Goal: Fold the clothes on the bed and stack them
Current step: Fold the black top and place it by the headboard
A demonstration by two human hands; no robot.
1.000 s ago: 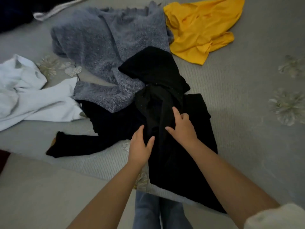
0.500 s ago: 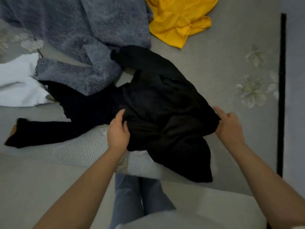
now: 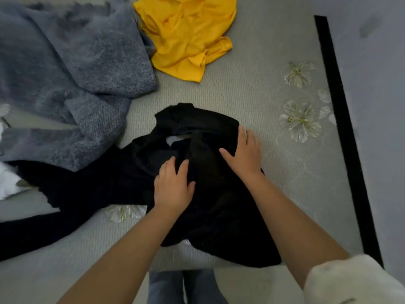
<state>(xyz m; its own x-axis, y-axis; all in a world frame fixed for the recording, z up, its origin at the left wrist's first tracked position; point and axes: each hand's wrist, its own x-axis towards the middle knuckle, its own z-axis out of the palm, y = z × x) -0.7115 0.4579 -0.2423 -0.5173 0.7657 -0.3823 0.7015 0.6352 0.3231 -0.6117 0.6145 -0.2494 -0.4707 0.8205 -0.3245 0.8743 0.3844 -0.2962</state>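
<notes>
A crumpled black garment point(image 3: 210, 213) lies on the grey bed point(image 3: 252, 91) near its front edge, bunched into a heap. My left hand point(image 3: 173, 187) rests flat on its middle with fingers straight. My right hand point(image 3: 245, 152) lies on the heap's upper right side, fingers spread over the cloth. A second black piece point(image 3: 72, 194) trails off to the left. A grey knitted sweater point(image 3: 72, 80) spreads across the upper left. A yellow shirt point(image 3: 188, 36) lies crumpled at the top centre.
A white garment point(image 3: 8, 181) shows at the left edge. Pale flower prints point(image 3: 300, 121) mark the bedcover on the right. A black strip point(image 3: 346, 128) runs along the bed's right side, with floor beyond. My jeans-clad legs point(image 3: 186, 288) stand at the bed's front edge.
The black garment has been gathered inward into a tighter heap. My right hand moved from its outer right edge onto the top, and my left hand shifted from the left edge onto the middle.
</notes>
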